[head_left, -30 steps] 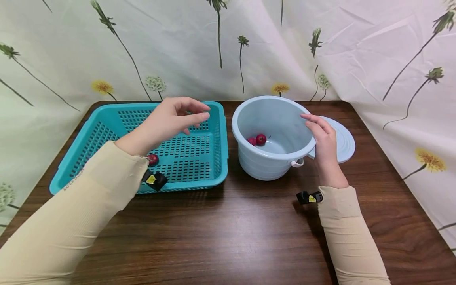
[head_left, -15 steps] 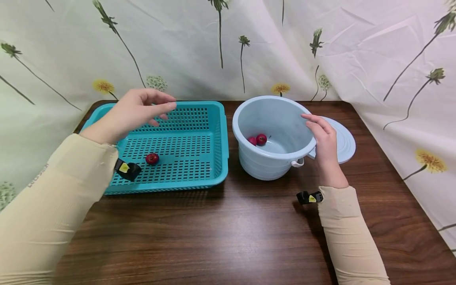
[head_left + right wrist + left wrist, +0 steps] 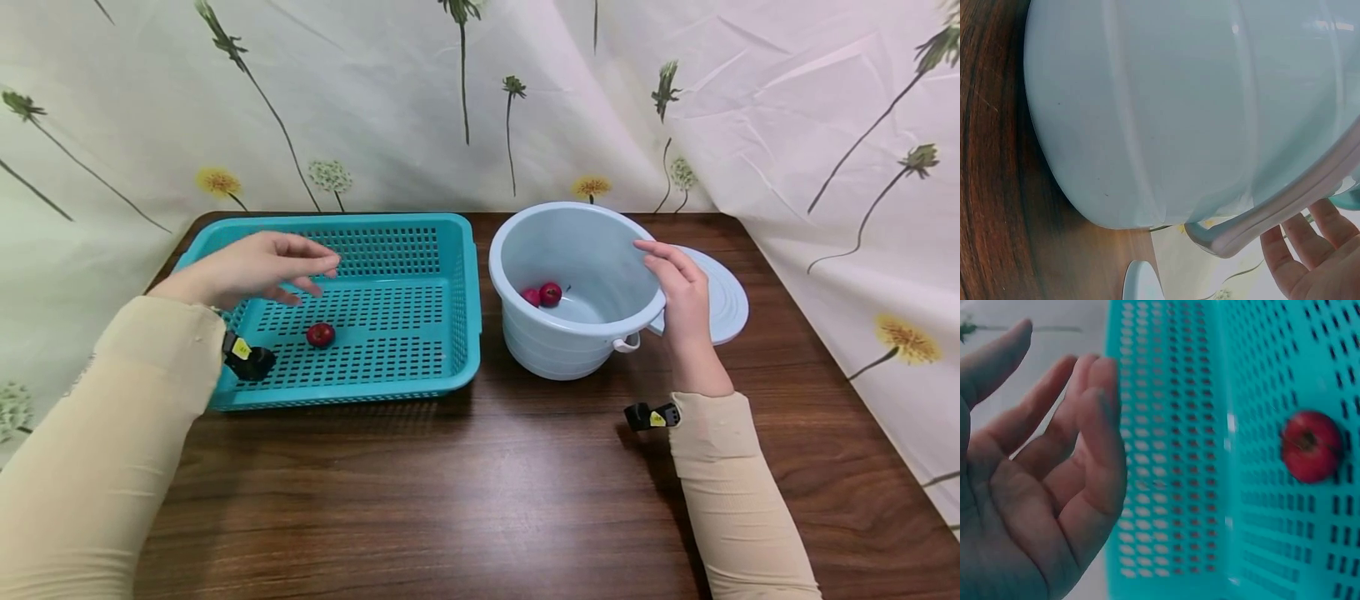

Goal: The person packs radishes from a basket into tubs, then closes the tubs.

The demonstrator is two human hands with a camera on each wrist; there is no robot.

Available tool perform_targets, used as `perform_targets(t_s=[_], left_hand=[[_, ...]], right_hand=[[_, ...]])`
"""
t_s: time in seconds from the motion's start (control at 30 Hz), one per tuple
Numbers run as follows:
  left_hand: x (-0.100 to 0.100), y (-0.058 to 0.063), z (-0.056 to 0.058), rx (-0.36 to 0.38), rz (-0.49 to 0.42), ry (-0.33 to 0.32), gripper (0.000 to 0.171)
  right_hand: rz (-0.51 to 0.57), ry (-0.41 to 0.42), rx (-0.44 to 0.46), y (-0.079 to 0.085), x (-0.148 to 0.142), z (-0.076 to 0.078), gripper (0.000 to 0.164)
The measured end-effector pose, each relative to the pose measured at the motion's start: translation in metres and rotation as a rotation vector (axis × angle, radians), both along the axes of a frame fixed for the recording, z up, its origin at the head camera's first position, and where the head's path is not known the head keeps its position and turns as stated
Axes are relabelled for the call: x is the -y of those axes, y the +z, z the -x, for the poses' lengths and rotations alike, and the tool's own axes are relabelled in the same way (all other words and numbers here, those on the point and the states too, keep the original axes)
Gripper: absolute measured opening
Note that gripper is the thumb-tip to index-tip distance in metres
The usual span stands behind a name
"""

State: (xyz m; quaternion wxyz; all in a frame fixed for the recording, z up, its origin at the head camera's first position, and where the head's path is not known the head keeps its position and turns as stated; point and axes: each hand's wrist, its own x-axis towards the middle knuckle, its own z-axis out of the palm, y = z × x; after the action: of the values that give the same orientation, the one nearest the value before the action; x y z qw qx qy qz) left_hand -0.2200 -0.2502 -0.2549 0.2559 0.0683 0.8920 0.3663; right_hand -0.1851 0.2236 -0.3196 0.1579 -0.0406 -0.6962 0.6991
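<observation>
A small red apple (image 3: 320, 335) lies on the floor of the turquoise slotted basket (image 3: 457, 350). My left hand (image 3: 262, 265) hangs above the basket's left part, behind and left of that apple, holding nothing. In the left wrist view its fingers are loosely bent and apart from the apple (image 3: 1312, 446). My right hand (image 3: 684, 304) rests at the right rim of the light blue bucket (image 3: 558, 346), fingertips reaching over the edge; the right wrist view shows fairly straight fingers (image 3: 1300, 244) beside the rim. Two red fruits (image 3: 550, 294) sit inside the bucket, one partly hidden.
A light blue round lid (image 3: 723, 292) lies on the dark wooden table (image 3: 480, 492), right of the bucket and partly behind my right hand. The bucket has a pale handle (image 3: 626, 343). A flower-printed white cloth (image 3: 420, 100) hangs behind the table.
My left hand has moved left from the basket's right end, then lowered toward the basket floor. The apple there is now uncovered. My right hand has stayed at the bucket rim.
</observation>
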Motion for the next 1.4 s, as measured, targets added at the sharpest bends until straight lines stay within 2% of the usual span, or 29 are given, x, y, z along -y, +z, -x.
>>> perform_targets(t_s=[0.17, 0.3, 0.53, 0.73, 0.9, 1.17, 1.4], left_hand=[[0.018, -0.022, 0.006, 0.168, -0.042, -0.022, 0.068], [0.025, -0.033, 0.008, 0.275, -0.072, -0.024, 0.066], [0.025, -0.037, 0.009, 0.381, -0.056, -0.107, 0.065], [0.02, -0.04, 0.008, 0.483, -0.019, -0.13, 0.066], [0.018, -0.043, 0.009, 0.494, -0.011, -0.141, 0.066], [0.021, -0.048, 0.016, 0.405, -0.06, -0.106, 0.068], [0.027, -0.059, 0.018, 0.401, -0.051, -0.043, 0.052]], right_hand=[[0.003, 0.003, -0.003, 0.0, 0.001, 0.0, 0.026], [0.003, 0.005, 0.003, 0.0, 0.001, 0.0, 0.026], [0.0, 0.007, -0.011, -0.001, 0.0, 0.0, 0.025], [0.001, 0.009, -0.011, -0.001, 0.001, -0.001, 0.026], [-0.004, 0.001, -0.013, 0.0, 0.001, -0.001, 0.026], [-0.003, -0.004, -0.004, -0.001, -0.002, 0.0, 0.026], [-0.013, -0.005, -0.015, -0.002, -0.001, 0.0, 0.025]])
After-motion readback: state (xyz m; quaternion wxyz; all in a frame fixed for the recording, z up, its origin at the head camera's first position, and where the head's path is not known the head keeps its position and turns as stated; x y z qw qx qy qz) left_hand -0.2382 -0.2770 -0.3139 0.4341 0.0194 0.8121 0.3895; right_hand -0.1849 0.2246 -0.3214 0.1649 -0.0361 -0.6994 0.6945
